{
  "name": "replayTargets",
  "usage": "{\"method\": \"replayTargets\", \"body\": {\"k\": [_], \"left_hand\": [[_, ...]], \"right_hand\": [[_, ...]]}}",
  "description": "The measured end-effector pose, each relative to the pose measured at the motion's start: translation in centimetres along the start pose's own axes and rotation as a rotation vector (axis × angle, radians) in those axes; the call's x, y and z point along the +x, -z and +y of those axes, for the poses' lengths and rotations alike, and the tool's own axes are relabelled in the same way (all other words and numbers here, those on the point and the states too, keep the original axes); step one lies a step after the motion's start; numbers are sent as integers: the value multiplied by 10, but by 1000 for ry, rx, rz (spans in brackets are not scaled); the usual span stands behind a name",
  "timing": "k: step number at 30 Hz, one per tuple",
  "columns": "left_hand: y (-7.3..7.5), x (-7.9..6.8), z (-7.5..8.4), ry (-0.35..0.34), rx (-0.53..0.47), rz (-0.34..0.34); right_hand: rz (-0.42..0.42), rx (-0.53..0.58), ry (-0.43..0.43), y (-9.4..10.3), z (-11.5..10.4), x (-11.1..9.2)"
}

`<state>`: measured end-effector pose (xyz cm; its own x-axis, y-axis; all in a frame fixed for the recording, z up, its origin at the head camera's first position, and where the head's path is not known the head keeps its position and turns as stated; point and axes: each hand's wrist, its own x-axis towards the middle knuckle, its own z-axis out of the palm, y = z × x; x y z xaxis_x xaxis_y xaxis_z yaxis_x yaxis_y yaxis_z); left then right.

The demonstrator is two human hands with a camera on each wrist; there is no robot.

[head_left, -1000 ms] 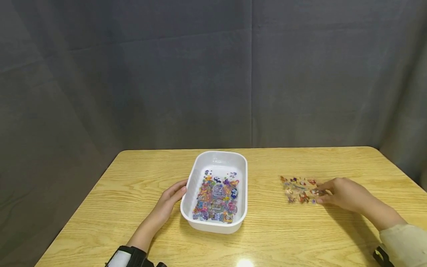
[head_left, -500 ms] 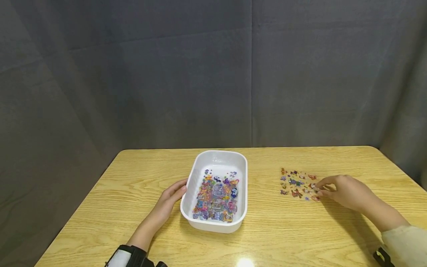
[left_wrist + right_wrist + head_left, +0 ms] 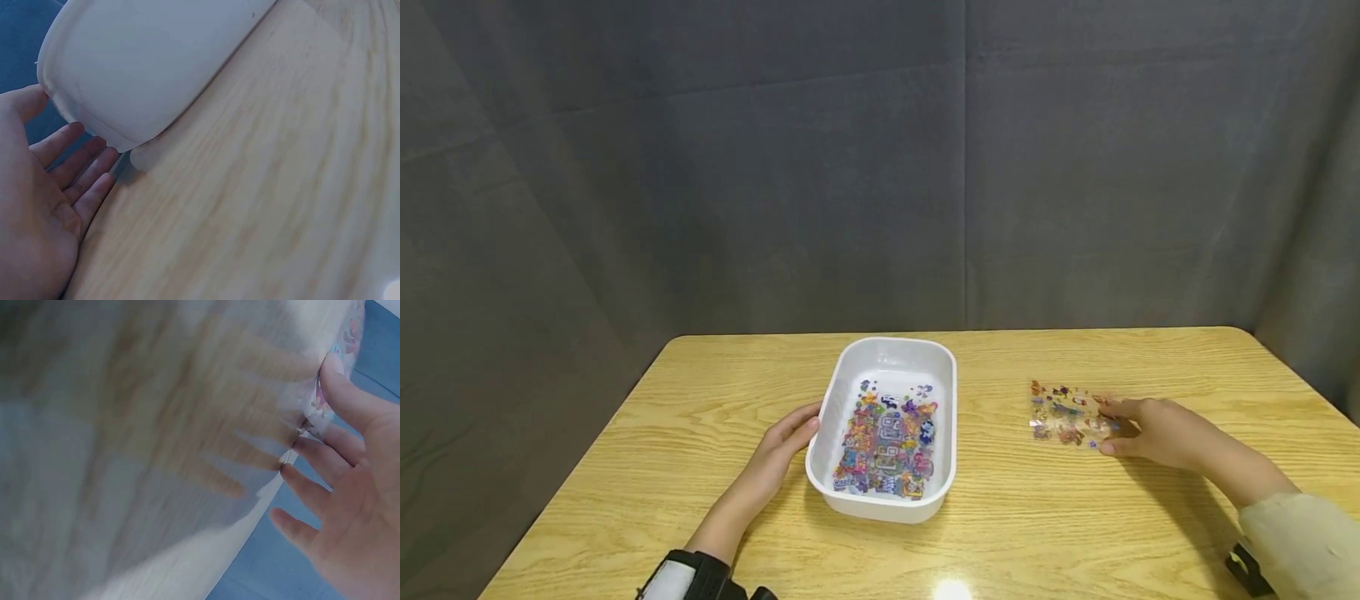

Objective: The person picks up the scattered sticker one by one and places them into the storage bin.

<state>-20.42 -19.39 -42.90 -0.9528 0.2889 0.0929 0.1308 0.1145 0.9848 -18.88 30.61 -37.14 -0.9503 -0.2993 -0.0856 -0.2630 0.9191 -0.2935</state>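
Note:
My left hand [image 3: 778,450] lies at the near left side of a white plastic tub [image 3: 895,512]. Its thumb touches the rim and its fairly straight fingers rest along the outer wall, as the left wrist view shows too. Inside the tub lie clear sticker sheets [image 3: 887,442] with colourful pictures. To the right, my right hand [image 3: 1161,433] holds the right edge of another clear sticker sheet [image 3: 1067,412] between thumb and fingers. That sheet bends and catches the light. In the right wrist view its edge is crumpled at the fingertips [image 3: 297,442].
Both hands are over a light wood-grain table [image 3: 1015,533]. A dark grey curtain [image 3: 880,167] hangs behind it and along both sides. A black strap [image 3: 696,575] sits on the left wrist.
The clear sheet on the right has shifted slightly away from me, flattened, then bent again. My right hand has moved a little left over its edge. My left hand and the tub have stayed put.

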Motion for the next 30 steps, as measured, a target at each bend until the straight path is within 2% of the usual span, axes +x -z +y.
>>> {"method": "replayTargets", "body": {"k": [7,17,30], "left_hand": [[1,0,0,-3,1,2],[-1,0,1,-14,-3,0],[1,0,-1,13,9,3]], "right_hand": [[45,-46,23,3,-2,-2],[93,-22,-54,8,-6,-9],[229,-88,-10,11,-15,-13]]}}
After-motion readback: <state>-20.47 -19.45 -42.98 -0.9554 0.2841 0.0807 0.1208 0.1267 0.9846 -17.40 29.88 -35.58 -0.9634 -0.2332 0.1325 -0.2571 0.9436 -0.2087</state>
